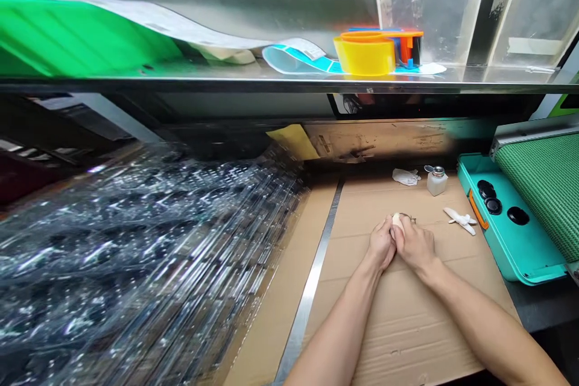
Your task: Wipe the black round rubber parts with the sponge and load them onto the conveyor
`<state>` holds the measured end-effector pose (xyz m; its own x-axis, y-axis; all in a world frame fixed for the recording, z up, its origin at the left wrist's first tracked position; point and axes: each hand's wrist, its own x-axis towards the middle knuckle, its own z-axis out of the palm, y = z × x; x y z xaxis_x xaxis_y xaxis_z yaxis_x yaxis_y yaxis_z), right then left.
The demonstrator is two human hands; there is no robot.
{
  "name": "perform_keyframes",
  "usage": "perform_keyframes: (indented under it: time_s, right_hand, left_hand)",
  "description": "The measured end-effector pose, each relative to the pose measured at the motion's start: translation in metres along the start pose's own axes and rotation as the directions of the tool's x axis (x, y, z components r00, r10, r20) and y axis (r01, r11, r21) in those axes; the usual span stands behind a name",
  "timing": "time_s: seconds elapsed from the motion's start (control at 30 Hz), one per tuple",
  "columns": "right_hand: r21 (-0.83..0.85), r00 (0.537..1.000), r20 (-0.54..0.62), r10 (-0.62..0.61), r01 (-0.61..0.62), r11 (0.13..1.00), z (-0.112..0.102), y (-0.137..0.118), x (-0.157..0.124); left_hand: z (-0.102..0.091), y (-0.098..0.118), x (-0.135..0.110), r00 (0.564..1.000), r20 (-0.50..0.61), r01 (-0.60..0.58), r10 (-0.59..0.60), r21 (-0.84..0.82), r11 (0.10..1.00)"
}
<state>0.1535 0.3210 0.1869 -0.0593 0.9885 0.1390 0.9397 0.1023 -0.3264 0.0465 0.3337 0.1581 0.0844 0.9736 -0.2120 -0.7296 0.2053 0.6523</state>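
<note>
My left hand (382, 242) and my right hand (415, 243) are closed together above the cardboard (362, 289). Between their fingertips a small cream-coloured piece (397, 219) shows; it could be a finger cover or part of what I hold. A bit of something dark and thin (412, 219) sticks out past my right fingers. Most of the held thing is hidden by the fingers. To the right of my hands lies a white, several-armed item (461, 220), perhaps a folded wipe. Behind stand a small white bottle (436, 182) with a metal top and a crumpled white wipe (406, 177).
Stacked clear plastic trays (149, 265), blurred, fill the left side. A teal case (520, 253) with several round black parts sits at right, beside a green conveyor belt (547, 187). Overhead, a metal shelf (289, 85) carries a yellow tape roll (365, 55).
</note>
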Motion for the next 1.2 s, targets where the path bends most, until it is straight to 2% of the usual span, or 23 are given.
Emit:
perform_keyframes:
  time_s: [0.03,0.13,0.2,0.3,0.37,0.43,0.5,0.53,0.6,0.67,0.73,0.83,1.03,1.2]
  right_hand:
    - [0.011,1.0,-0.006,-0.001,0.001,1.0,0.0,0.003,0.003]
    - [0.067,0.985,-0.08,0.155,-0.15,0.986,-0.005,0.024,0.014]
    - [0.123,0.966,-0.147,0.211,-0.194,0.973,-0.007,0.04,0.021]
    - [0.15,0.968,-0.175,0.178,-0.153,0.977,-0.006,0.055,0.023]
    - [0.144,0.974,-0.168,0.152,-0.129,0.981,-0.004,0.057,0.022]
    - [0.14,0.975,-0.165,0.147,-0.124,0.982,-0.002,0.056,0.021]
    - [0.135,0.976,-0.163,0.145,-0.123,0.983,-0.001,0.054,0.022]
    - [0.13,0.977,-0.16,0.143,-0.123,0.984,-0.002,0.053,0.022]
    - [0.116,0.978,-0.152,0.142,-0.125,0.985,-0.003,0.053,0.023]
    - [0.102,0.979,-0.145,0.14,-0.125,0.987,-0.004,0.052,0.023]
    - [0.089,0.981,-0.138,0.137,-0.125,0.988,-0.006,0.052,0.023]
    - [0.071,0.982,-0.127,0.136,-0.128,0.989,-0.008,0.05,0.023]
    - [0.083,0.984,-0.132,0.122,-0.112,0.99,-0.008,0.05,0.024]
    - [0.24,0.976,-0.164,0.143,-0.101,0.965,-0.007,0.054,0.024]
  left_hand:
    - [0.001,0.001,-0.001,1.0,0.001,0.01,-0.01,0.002,1.0]
    - [0.003,0.009,-0.004,0.999,-0.001,0.051,-0.051,0.015,0.999]
    - [0.005,0.015,-0.007,0.994,0.019,0.103,-0.103,-0.01,0.995]
    - [0.006,0.025,-0.009,0.976,0.076,0.208,-0.202,-0.087,0.974]
    - [0.007,0.028,-0.01,0.968,0.108,0.237,-0.227,-0.1,0.966]
    - [0.01,0.028,-0.013,0.987,0.083,0.142,-0.14,-0.027,0.989]
    - [0.014,0.025,-0.019,0.997,0.028,-0.074,0.07,0.134,0.988]
    - [0.016,0.024,-0.023,0.981,0.012,-0.193,0.195,0.226,0.955]
    - [0.021,0.022,-0.031,0.919,0.019,-0.374,0.394,0.364,0.853]
    - [0.024,0.021,-0.039,0.864,0.043,-0.471,0.502,0.419,0.776]
    - [0.027,0.02,-0.045,0.836,0.065,-0.514,0.544,0.437,0.738]
    - [0.028,0.02,-0.047,0.821,0.114,-0.54,0.559,0.471,0.698]
    - [0.029,0.019,-0.046,0.836,0.106,-0.518,0.538,0.476,0.71]
    - [0.029,0.023,-0.047,0.841,0.113,-0.515,0.529,0.467,0.718]
